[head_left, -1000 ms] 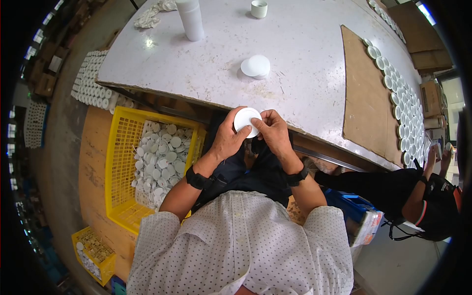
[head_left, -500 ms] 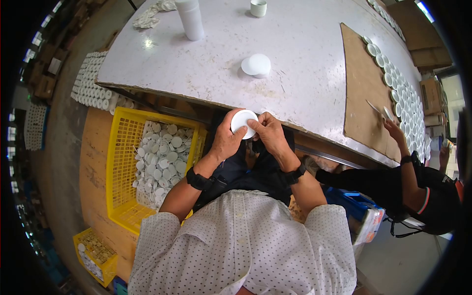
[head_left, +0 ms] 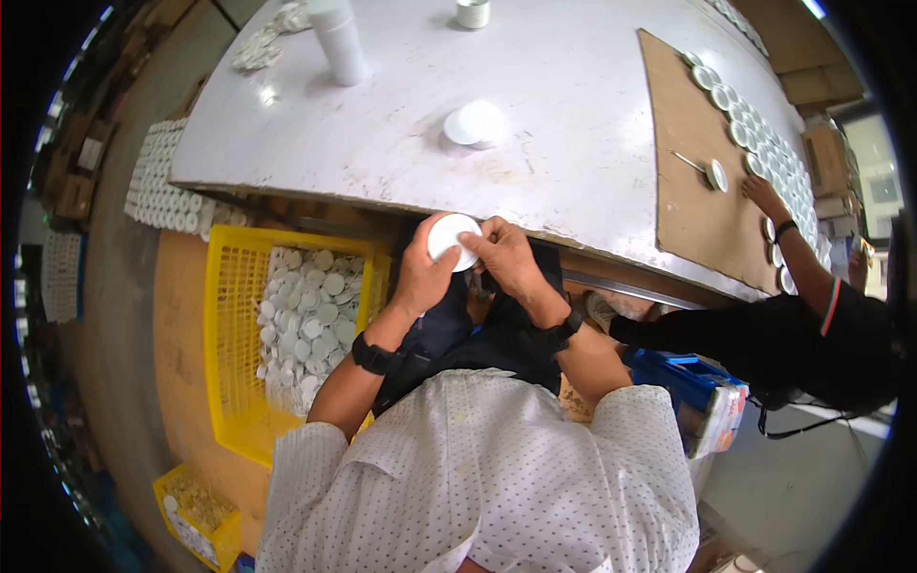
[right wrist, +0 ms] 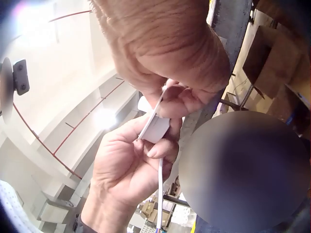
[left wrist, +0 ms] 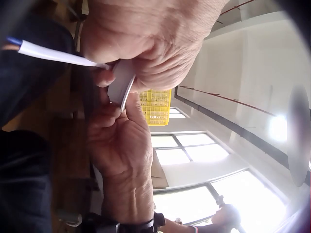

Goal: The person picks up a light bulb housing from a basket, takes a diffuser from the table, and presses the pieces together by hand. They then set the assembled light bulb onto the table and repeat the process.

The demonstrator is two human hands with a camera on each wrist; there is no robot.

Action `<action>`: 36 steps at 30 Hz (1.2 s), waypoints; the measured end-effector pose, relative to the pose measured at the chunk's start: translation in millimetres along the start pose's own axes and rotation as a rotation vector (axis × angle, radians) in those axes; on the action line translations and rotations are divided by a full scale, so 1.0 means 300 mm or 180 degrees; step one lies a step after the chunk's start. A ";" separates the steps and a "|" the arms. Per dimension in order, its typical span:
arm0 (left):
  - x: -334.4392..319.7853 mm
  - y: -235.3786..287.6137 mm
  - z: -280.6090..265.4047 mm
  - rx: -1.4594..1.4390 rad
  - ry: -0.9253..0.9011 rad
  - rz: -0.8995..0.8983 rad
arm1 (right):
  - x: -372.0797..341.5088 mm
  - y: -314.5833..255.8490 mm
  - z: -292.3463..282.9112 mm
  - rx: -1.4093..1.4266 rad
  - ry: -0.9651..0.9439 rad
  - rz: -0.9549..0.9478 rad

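In the head view, a round white light fitting (head_left: 452,243) with a raised rim sits between both hands at the table's near edge. My left hand (head_left: 420,272) grips it from the left, thumb on its face. From the right, my right hand (head_left: 506,258) pinches its edge, thumb also on the face. The right wrist view shows the fitting's deeper body (right wrist: 156,128) behind its rim, with fingers of both hands round it. A white cable (left wrist: 53,54) runs from it, blue and brown wire ends showing in the left wrist view.
A stack of white discs (head_left: 475,124), a tall white cylinder (head_left: 336,43) and a small white cup (head_left: 472,12) stand on the table (head_left: 573,115). Left is a yellow basket (head_left: 222,334) of round white pieces. Another person's hand (head_left: 764,196) reaches over cardboard (head_left: 683,205) beside rows of round fittings (head_left: 740,134).
Both hands keep hold of the fitting with little change in grip, while the head view shifts. The other person's hand has moved off a round piece with a cable, now on the cardboard.
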State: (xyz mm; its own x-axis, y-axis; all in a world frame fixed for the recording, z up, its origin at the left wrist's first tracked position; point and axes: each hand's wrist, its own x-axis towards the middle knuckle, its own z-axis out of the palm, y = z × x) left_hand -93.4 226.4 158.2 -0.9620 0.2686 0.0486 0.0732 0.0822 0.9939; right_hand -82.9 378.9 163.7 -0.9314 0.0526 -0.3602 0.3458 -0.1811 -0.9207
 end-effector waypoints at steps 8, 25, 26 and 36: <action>-0.080 -0.068 -0.261 -0.1125 0.0948 -0.0902 | 0.065 -0.218 -0.380 -0.1767 0.1177 -0.1614; -0.871 -0.782 -1.099 0.1418 0.2072 -0.3160 | 0.189 -0.323 -1.330 -0.3114 0.3685 -0.0591; -0.923 -0.848 -1.131 0.1874 0.1924 -0.2819 | 0.185 -0.328 -1.307 -0.3038 0.3642 -0.0641; -0.200 -0.139 -0.368 -0.0067 0.0895 -0.1158 | 0.109 -0.226 -0.818 -0.3419 0.2000 -0.1703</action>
State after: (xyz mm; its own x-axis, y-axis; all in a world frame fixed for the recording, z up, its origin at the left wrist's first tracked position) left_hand -67.7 100.9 124.9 -0.9583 -0.0451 -0.2820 -0.2853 0.1025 0.9529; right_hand -108.8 633.9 177.5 -0.8697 0.3627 0.3347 0.1467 0.8375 -0.5263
